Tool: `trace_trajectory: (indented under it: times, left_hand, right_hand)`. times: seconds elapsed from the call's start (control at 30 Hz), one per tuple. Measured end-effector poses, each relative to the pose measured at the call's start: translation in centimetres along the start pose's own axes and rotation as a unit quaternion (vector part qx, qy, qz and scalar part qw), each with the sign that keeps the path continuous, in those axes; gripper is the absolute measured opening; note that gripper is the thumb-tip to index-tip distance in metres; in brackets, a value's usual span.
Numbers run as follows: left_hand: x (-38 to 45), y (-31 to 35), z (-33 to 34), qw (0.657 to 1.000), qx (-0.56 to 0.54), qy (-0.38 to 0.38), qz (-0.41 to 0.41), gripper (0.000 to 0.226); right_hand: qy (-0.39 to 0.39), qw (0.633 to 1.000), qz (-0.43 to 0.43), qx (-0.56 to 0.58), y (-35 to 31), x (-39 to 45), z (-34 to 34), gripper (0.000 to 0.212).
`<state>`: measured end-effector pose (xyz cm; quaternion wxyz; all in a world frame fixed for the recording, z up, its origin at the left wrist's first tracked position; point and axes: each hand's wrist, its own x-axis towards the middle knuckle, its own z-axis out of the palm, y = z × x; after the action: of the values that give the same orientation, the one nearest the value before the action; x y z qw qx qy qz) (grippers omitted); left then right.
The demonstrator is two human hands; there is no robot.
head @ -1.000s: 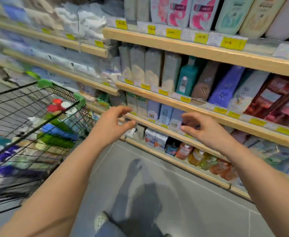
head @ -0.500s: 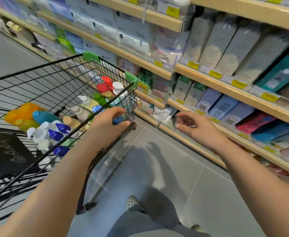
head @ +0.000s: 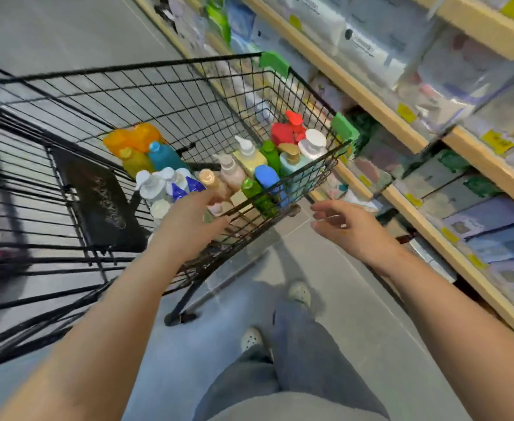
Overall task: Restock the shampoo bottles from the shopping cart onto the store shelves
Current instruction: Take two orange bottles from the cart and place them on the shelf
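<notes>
- The left forearm, bare, reaches forward and up from the lower left edge.
- The left hand (head: 186,229) is seen from the back, its fingers pointing forward and loosely bent; its grip holds nothing that can be seen, though the fingertips are hidden.
- The right forearm, bare, comes in from the lower right and angles up and to the left.
- The right hand (head: 348,229) hangs in the air, thumb and fingers spread and gently curled, and it holds nothing.
- The two hands are well apart, at about the same height.

Left hand (head: 189,226) now over the cart's (head: 158,68) bottles (head: 231,171).
</notes>
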<state>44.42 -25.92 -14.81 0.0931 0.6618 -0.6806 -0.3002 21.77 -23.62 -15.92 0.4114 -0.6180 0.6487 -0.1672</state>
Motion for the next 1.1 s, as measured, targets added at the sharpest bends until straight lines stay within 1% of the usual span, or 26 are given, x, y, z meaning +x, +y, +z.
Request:
trace_trajectory:
  times: [0.13, 0.33, 0.47, 0.57, 0.87, 0.97, 1.1]
  left_hand:
    - [0.8, -2.3, -0.8, 0.998, -0.016, 0.017, -0.054, 0.037]
    - [3.7, -4.1, -1.3, 0.989, -0.053, 0.028, -0.136, 0.037]
    - [6.6, -4.8, -1.7, 0.978, -0.068, 0.028, -0.193, 0.036]
    - [8.9, -5.0, -2.3, 0.966, -0.076, 0.045, -0.241, 0.036]
    - [11.6, -6.4, -3.4, 0.942, -0.092, 0.077, -0.312, 0.033]
    - [12.5, -7.1, -3.9, 0.944, -0.094, 0.080, -0.305, 0.032]
    - [14.3, -9.6, -5.2, 0.944, -0.090, 0.073, -0.308, 0.037]
  right_hand:
    - [-0.050, 0.998, -0.040, -0.011, -1.4, 3.8, 1.5, 0.031]
    - [-0.121, 0.991, -0.057, 0.001, -3.2, 10.4, 2.3, 0.031]
    - [-0.173, 0.982, -0.072, -0.026, -4.2, 15.4, 2.1, 0.031]
    - [-0.224, 0.967, -0.099, -0.062, -5.0, 19.1, 2.1, 0.033]
    - [-0.315, 0.931, -0.135, -0.129, -8.5, 26.4, 3.2, 0.033]
    - [-0.321, 0.925, -0.143, -0.142, -9.5, 27.8, 4.3, 0.034]
    - [-0.327, 0.918, -0.149, -0.168, -11.4, 30.0, 6.2, 0.035]
